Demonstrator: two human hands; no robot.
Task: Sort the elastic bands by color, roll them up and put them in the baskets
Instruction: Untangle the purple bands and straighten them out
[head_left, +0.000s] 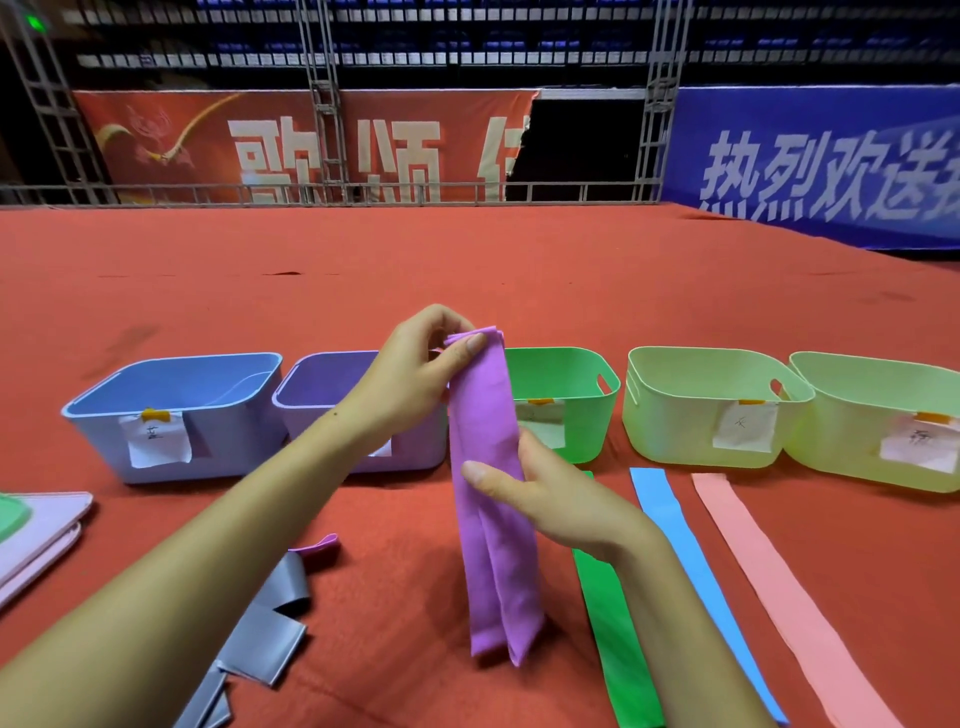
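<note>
Band orientation governs the coming roll: the folded purple band (485, 467) hangs near-vertical, its long axis running from the left hand (415, 374) down past the right hand (540, 493). Left thumb and fingers pinch the top end. Right fingers curl round the mid-section. The free end hangs below both hands; the purple basket (311, 384) sits just behind the left fingers.
</note>
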